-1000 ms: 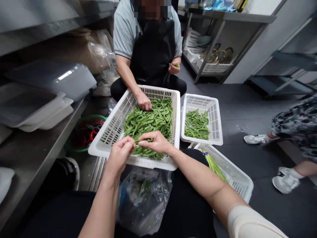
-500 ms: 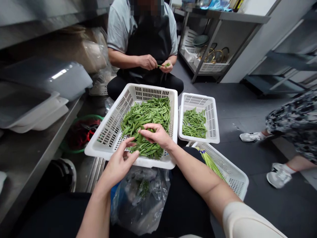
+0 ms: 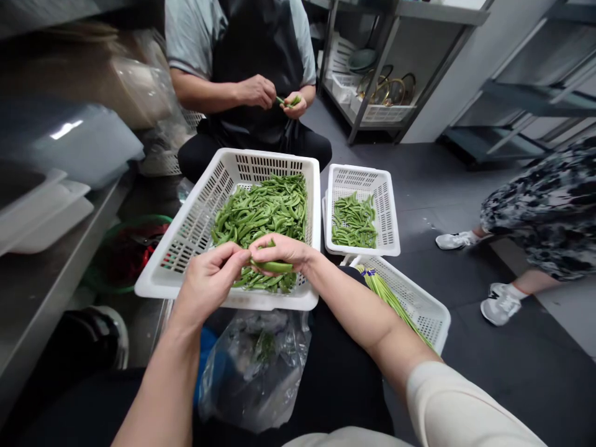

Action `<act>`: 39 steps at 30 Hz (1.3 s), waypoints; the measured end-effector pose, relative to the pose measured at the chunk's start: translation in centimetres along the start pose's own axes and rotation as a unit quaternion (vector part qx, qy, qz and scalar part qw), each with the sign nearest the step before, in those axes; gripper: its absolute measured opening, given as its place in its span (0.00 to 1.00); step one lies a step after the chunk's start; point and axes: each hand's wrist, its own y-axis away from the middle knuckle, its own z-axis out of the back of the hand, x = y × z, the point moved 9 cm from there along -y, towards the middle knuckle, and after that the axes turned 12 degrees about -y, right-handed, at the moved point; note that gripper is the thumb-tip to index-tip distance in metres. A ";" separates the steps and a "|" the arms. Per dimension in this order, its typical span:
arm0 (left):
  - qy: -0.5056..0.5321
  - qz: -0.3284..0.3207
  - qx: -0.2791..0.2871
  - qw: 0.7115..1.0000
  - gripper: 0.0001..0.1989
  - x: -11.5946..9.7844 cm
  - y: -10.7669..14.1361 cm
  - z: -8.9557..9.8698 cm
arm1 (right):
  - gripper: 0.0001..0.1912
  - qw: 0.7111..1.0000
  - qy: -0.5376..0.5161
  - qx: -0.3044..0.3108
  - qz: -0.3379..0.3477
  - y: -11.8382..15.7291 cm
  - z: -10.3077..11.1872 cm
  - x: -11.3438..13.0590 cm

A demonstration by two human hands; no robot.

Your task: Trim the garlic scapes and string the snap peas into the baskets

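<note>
Green pea pods (image 3: pixel 265 211) lie heaped in a large white slotted basket (image 3: pixel 174 239) before me. Over its near edge, my right hand (image 3: pixel 279 253) is curled around a few green pods (image 3: pixel 274 266). My left hand (image 3: pixel 214 273) meets it from the left, thumb and forefinger pinched together at the pods' end; what that pinch holds is too small to make out. Below the basket, a clear plastic bag (image 3: pixel 261 372) has some green bits inside. A smaller white basket (image 3: pixel 391 214) to the right also holds pods.
Across the basket sits a person in a dark apron (image 3: pixel 256 56), holding green pods. A basket with long green stalks (image 3: pixel 435 310) stands at the right. Another person's shoes (image 3: pixel 500 304) are further right. Plastic tubs (image 3: pixel 60 217) rest on the left shelf.
My left hand has closed from spread fingers into a pinch and met my right hand. My right hand now shows pods in its palm. The view has shifted, so the surroundings appear further left and higher.
</note>
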 end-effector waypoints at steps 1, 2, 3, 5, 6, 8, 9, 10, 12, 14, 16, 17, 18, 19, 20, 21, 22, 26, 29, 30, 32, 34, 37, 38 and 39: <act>0.033 0.022 -0.023 0.999 0.15 0.5 -0.1 -0.1 | 0.25 0.999 0.020 -0.022 0.022 0.1 0.0 0.4; 0.071 0.048 -0.047 0.995 0.15 1.2 -0.2 -0.1 | 0.23 0.997 0.041 -0.047 0.045 0.2 0.0 0.8; 0.113 0.077 -0.073 0.988 0.14 2.0 -0.2 -0.2 | 0.21 0.993 0.057 -0.074 0.073 0.3 0.1 1.3; 0.185 0.125 -0.110 0.968 0.12 3.2 0.1 -0.5 | 0.18 0.978 0.070 -0.134 0.141 0.6 0.4 2.3; 0.208 0.139 -0.119 0.961 0.12 3.6 0.4 -0.6 | 0.18 0.968 0.064 -0.165 0.177 0.8 0.7 2.9; 0.220 0.150 -0.119 0.957 0.12 3.8 1.3 -0.6 | 0.17 0.945 0.031 -0.222 0.237 1.3 2.0 3.9; 0.208 0.149 -0.113 0.960 0.13 3.8 1.9 -0.5 | 0.16 0.933 0.002 -0.251 0.258 1.6 2.9 4.3; 0.188 0.148 -0.099 0.966 0.13 3.9 2.7 -0.4 | 0.15 0.921 -0.032 -0.280 0.268 2.0 4.0 4.5; 0.142 0.143 -0.039 0.979 0.15 4.6 4.6 -1.0 | 0.12 0.907 -0.087 -0.325 0.252 2.4 6.3 4.5; 0.085 0.135 0.078 0.984 0.17 6.3 6.8 -3.1 | 0.09 0.922 -0.078 -0.329 0.188 2.0 7.4 4.1; -0.013 0.129 0.200 0.971 0.14 9.1 9.5 -5.9 | 0.07 0.955 0.053 -0.277 0.096 0.8 6.9 3.1; -0.074 0.128 0.221 0.964 0.10 10.9 10.5 -6.8 | 0.08 0.958 0.165 -0.229 0.048 0.0 6.1 2.3; -0.132 0.127 0.230 0.956 0.09 12.6 11.4 -7.5 | 0.10 0.940 0.294 -0.173 -0.003 -0.7 5.2 1.1; -0.177 0.127 0.231 0.948 0.13 14.1 12.0 -8.1 | 0.11 0.896 0.426 -0.113 -0.057 -1.2 4.3 -0.6; -0.216 0.131 0.236 0.938 0.17 15.5 12.6 -8.6 | 0.11 0.830 0.544 -0.054 -0.110 -1.6 3.7 -2.5; -0.249 0.139 0.241 0.928 0.20 16.6 12.9 -9.0 | 0.10 0.756 0.636 -0.007 -0.155 -1.8 3.4 -4.3; -0.273 0.145 0.246 0.919 0.21 17.3 13.1 -9.2 | 0.07 0.691 0.697 0.025 -0.190 -1.9 3.4 -5.7; -0.273 0.144 0.273 0.911 0.15 16.2 12.6 -8.5 | 0.10 0.614 0.758 0.033 -0.218 -2.3 4.1 -6.5; -0.203 0.117 0.252 0.939 0.15 12.7 11.2 -6.9 | 0.10 0.711 0.686 -0.038 -0.150 -2.5 4.4 -2.8; -0.176 0.106 0.219 0.954 0.15 11.3 10.4 -6.1 | 0.10 0.772 0.620 -0.076 -0.115 -2.4 4.5 -1.3; -0.128 0.095 0.126 0.979 0.15 9.0 8.8 -4.1 | 0.08 0.888 0.431 -0.155 -0.054 -1.6 5.1 1.0; -0.104 0.094 0.041 0.989 0.14 7.3 7.5 -2.6 | 0.09 0.947 0.249 -0.204 -0.023 -0.7 5.3 1.7; -0.101 0.070 0.002 0.992 0.14 5.0 5.9 -2.0 | 0.14 0.971 0.096 -0.221 0.004 0.2 4.4 1.4; -0.102 0.054 0.005 0.993 0.13 4.3 5.5 -2.1 | 0.14 0.973 0.076 -0.217 0.008 0.4 4.0 1.2; -0.106 0.039 0.009 0.994 0.13 3.7 5.1 -2.2 | 0.14 0.975 0.065 -0.214 0.008 0.5 3.6 1.0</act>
